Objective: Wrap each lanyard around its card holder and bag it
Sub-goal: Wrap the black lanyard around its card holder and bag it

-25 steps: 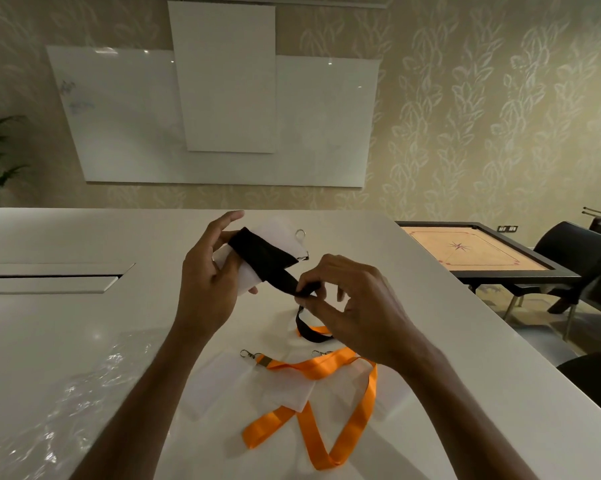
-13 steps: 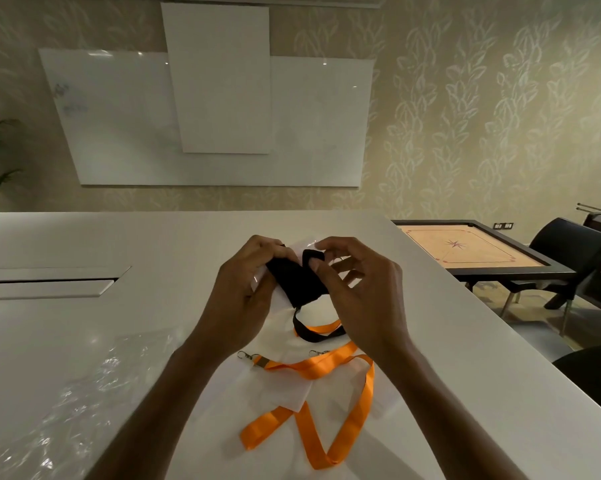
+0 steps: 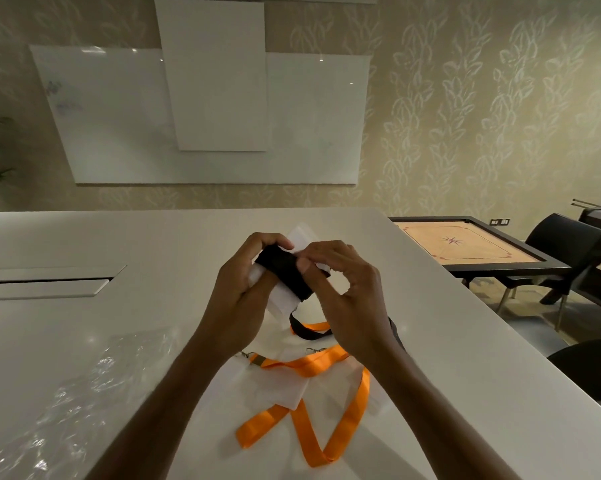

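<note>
Several turns of flat black lanyard [image 3: 285,271] band a translucent white plastic card holder [image 3: 281,299], held above the white table [image 3: 430,341]; its far end is hidden behind the fingers. The left hand [image 3: 238,299] grips the holder, while the right hand [image 3: 344,299] pinches the strap with its thumb on top. The loose black tail drops behind the right wrist. Nearer lie orange ribbon lanyards [image 3: 312,403] on more holders; left, crinkled clear plastic bags [image 3: 84,393], hard to separate.
</note>
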